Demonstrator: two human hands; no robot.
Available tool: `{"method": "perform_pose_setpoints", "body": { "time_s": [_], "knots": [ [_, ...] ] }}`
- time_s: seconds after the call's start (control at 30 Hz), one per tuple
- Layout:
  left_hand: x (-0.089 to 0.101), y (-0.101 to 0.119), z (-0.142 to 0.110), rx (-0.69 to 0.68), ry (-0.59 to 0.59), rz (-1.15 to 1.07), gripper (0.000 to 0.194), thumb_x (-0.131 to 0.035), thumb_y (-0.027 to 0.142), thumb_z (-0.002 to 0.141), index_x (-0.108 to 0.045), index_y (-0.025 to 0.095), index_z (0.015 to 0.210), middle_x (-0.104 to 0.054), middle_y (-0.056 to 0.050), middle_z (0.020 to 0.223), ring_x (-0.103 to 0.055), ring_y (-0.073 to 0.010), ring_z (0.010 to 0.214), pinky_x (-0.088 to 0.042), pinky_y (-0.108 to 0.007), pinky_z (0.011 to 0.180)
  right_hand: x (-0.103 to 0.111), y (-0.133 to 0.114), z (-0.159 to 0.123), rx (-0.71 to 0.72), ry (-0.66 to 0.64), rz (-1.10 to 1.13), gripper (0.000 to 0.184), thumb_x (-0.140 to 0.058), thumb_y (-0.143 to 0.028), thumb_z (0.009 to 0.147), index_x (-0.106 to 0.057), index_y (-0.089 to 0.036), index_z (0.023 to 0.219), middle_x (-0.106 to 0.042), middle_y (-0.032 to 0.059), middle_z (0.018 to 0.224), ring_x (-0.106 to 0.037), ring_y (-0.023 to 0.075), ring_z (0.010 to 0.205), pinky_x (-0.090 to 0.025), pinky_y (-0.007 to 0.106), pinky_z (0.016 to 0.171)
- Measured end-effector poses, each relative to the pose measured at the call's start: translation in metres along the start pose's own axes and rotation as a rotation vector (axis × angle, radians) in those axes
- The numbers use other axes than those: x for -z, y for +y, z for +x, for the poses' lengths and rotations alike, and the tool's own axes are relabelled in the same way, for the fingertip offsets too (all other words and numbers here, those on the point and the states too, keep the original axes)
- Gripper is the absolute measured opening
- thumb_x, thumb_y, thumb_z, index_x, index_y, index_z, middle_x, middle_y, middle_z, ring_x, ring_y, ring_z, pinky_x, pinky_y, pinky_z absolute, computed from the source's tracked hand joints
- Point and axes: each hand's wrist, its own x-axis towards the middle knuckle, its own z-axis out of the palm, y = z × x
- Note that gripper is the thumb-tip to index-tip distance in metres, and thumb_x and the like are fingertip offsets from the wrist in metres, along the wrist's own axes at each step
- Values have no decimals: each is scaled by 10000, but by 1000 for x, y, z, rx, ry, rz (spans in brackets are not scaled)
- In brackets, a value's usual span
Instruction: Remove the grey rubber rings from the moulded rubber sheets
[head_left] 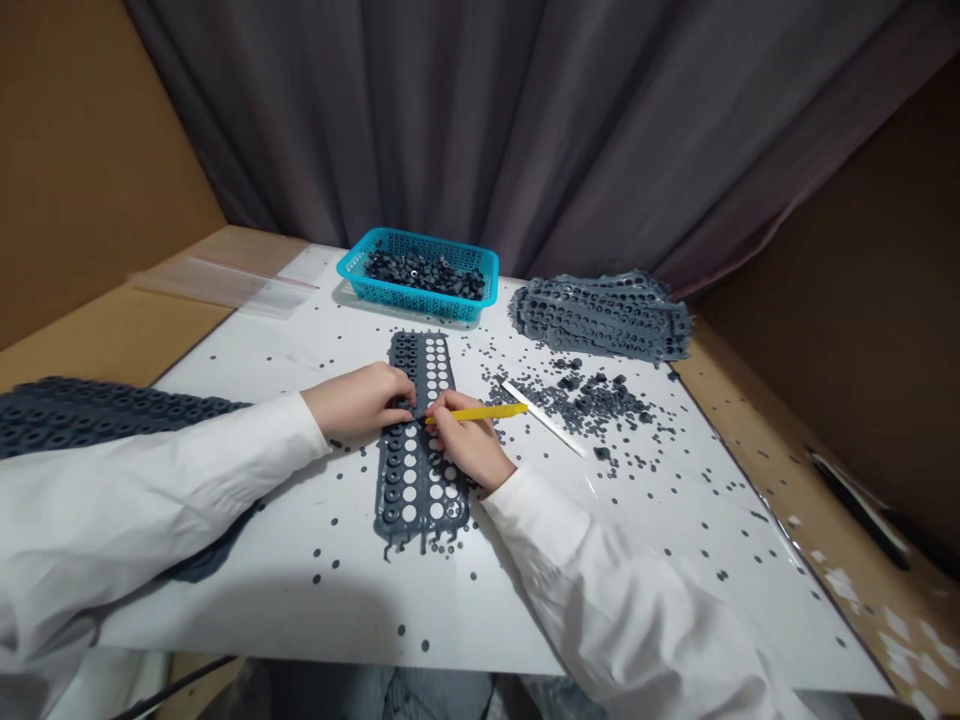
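Note:
A dark grey moulded rubber sheet [391, 500] lies lengthwise before me, with raised rings on its left part and rows of round holes showing white. My left hand [364, 398] is closed over its left edge, thumb and forefinger pinched together; what lies between them is hidden. In my right hand [471, 440] is a slim yellow-handled tool [487, 411], its thin dark tip meeting the sheet near my left fingertips. The right hand rests over the sheet's right side.
Behind the sheet stands a blue basket [491, 285] of small black parts. Stacked grey sheets [600, 315] lie back right, ringed sheets [97, 412] at left. Small dark discs and scraps [600, 400] litter the white tabletop [300, 620], beside a white strip [547, 420]. Clear plastic bags [240, 285] lie back left.

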Motion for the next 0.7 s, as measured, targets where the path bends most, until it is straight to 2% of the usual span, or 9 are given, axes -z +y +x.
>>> {"method": "perform_pose_setpoints", "body": {
  "time_s": [0.2,0.33,0.4,0.53,0.7],
  "knots": [
    [2,12,3,-74,-99,220,150,-465,149,827,-614,141,833,-613,-76,809,-594,-187,713,-428,-265,634,0,-9,-1,94,8,-126,200,-396,-197,759,-430,-184,562,-457,-36,534,-441,112,561,-317,229,532],
    [5,20,7,-166,-211,372,213,-441,36,796,-629,134,773,-612,-75,774,-602,-181,702,-436,-259,632,1,-11,-1,64,3,-98,204,-391,-209,763,-434,-184,565,-434,-42,523,-431,110,549,-317,228,528],
    [6,20,8,-202,-227,401,214,-453,26,787,-636,134,758,-614,-74,767,-602,-180,713,-440,-253,633,1,-11,0,27,-3,-76,200,-392,-212,765,-435,-183,571,-435,-44,520,-432,108,541,-319,224,522],
    [1,11,5,-286,-131,372,207,-444,55,815,-638,119,846,-622,-86,788,-596,-194,762,-452,-266,670,0,-12,0,8,-1,-70,200,-395,-205,763,-429,-183,567,-432,-47,507,-424,103,522,-315,221,515],
    [-10,-7,-1,-238,42,82,226,-394,158,878,-617,137,854,-621,-70,816,-587,-151,731,-447,-229,678,-1,-9,0,34,6,-79,199,-397,-208,764,-444,-179,573,-446,-42,516,-427,104,540,-309,220,525]
  ]
}}
